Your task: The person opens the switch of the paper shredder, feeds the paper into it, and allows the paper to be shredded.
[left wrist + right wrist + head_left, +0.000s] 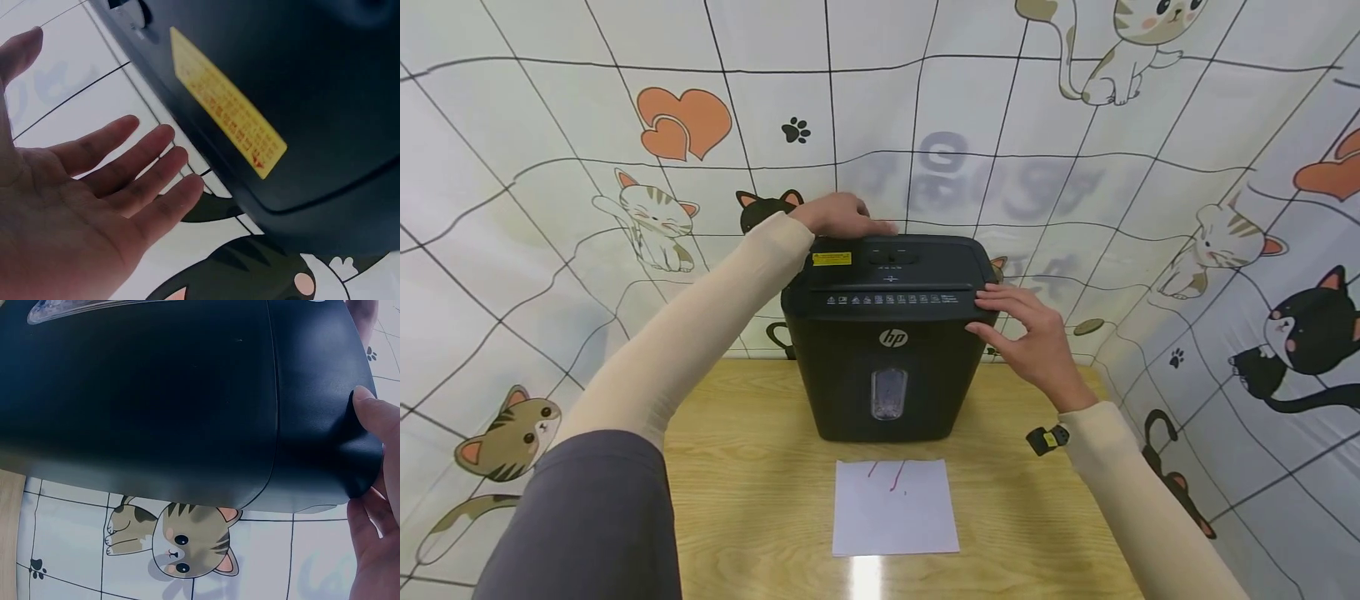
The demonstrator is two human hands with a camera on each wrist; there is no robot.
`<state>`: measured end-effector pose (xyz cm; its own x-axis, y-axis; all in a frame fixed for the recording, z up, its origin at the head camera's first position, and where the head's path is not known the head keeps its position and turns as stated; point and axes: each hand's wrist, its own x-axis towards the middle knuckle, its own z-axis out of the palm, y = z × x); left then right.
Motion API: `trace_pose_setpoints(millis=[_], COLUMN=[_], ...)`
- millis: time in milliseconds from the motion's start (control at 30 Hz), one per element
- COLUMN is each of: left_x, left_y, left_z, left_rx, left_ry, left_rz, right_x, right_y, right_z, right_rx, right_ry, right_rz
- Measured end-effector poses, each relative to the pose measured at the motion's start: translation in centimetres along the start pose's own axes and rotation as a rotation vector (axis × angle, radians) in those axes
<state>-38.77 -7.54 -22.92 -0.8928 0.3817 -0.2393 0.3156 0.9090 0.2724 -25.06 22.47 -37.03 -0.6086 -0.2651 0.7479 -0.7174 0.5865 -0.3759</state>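
A black paper shredder [838, 375] with an HP logo and a small clear window stands upright on the table. My left hand [844, 217] reaches over its top to the back edge. In the left wrist view the fingers [156, 209] of that hand are spread and fairly straight, palm showing, beside the shredder's yellow label [228, 103], with nothing in them. At the shredder's right top corner is my right hand [1033, 342], gripping it between thumb and fingers. The right wrist view shows its thumb [378, 415] on the edge and the fingers round the side.
A white sheet of paper [895, 521] with red pen strokes lies on the wooden table [745, 500] in front of the shredder. Cat-patterned cloth [662, 217] hangs behind and at both sides. A small black-and-yellow device [1047, 440] sits at the right wrist.
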Motion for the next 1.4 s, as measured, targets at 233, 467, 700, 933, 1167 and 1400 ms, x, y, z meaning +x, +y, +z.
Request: trace_pose_setpoints(millis=[233,467,700,933,1167,1400], left_x=[0.6,0.9,1.1,1.3,1.3,1.4], left_y=[0.4,1.1,1.4,1.5,1.4,1.5], left_z=[0.8,1.4,1.6,1.8,1.9,2.0], left_rx=[0.006,0.059,0.037,0.027,0.022,0.015], left_ry=[-0.077,-0.092,-0.133,-0.115,-0.111,-0.099], left_rz=[-0.073,-0.091,-0.103,-0.105,-0.118,-0.116], right_x=[0.0,0.1,0.0,-0.1,-0.2,-0.1], right_y=[0.0,-0.2,-0.4,-0.4,-0.3,-0.1], right_z=[0.2,0.3,-0.1,0.0,0.2,0.1], right_rx=[0.005,0.008,-0.012,-0.013,0.008,0.003], right_ry=[-0.006,0.001,0.001,0.002,0.013,0.012], right_rz=[0.000,0.005,0.015,0.027,0.028,0.023])
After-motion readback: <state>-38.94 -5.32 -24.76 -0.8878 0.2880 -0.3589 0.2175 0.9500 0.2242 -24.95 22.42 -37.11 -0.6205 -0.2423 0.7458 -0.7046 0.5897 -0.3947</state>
